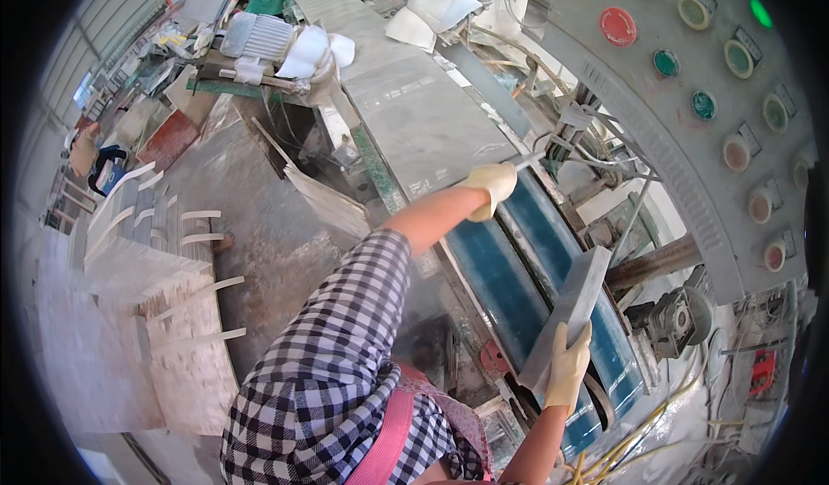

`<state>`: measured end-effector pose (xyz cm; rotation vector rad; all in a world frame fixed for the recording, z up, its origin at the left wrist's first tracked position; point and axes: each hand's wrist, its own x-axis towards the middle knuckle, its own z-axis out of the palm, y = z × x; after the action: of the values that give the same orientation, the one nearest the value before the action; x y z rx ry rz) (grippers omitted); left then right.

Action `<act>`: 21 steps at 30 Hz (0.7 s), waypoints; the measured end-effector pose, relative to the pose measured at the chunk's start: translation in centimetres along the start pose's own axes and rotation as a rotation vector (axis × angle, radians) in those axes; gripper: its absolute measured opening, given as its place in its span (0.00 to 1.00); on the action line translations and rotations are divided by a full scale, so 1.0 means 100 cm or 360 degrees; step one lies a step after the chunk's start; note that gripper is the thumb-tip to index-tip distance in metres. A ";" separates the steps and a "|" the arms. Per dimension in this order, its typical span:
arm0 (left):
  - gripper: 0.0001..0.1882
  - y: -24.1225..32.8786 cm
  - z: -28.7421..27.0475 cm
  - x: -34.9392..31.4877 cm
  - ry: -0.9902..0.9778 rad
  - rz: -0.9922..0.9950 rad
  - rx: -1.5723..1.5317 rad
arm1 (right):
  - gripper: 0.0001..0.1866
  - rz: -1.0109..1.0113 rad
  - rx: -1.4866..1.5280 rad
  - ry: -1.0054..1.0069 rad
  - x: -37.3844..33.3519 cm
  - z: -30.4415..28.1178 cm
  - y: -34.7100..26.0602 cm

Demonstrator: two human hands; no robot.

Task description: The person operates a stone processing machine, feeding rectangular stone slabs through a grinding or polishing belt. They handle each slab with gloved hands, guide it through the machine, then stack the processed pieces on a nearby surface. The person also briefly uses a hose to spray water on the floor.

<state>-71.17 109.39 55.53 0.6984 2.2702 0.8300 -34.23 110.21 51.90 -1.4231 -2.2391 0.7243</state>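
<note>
My left hand [491, 190], in a pale cream glove, is closed at the near end of a long grey sheet [414, 122] lying on the conveyor. A thin grey bar [528, 160] sticks out from its fingers; the rest of the bar is hidden. Nearer to my body, my right hand [568, 366], gloved alike, grips the lower end of a long grey block [572, 299]. That block is tilted above the blue conveyor belt [496, 282], its far end pointing away from me.
A control panel [682, 70] with several round buttons overhangs the right side. Metal machine parts [673, 321] and yellow cables [648, 429] lie at the lower right. Stacked boards [190, 329] with pale strips stand at the left. White motor covers [289, 44] flank the conveyor farther off.
</note>
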 end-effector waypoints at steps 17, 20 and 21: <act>0.19 0.019 0.150 -0.130 -0.1210 0.0384 -0.0974 | 0.39 0.0014 -0.0011 0.0000 0.002 -0.007 -0.001; 0.21 0.019 0.130 -0.141 -0.1257 0.0379 -0.0951 | 0.44 0.0073 0.0008 -0.0047 0.000 -0.009 -0.006; 0.22 0.014 0.121 -0.144 -0.1153 0.0490 -0.1021 | 0.46 0.0084 -0.0016 -0.0053 -0.001 -0.010 -0.008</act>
<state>-52.74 105.56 54.29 0.8611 1.1773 1.1388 -34.16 110.06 53.15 -1.4902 -2.2406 0.7599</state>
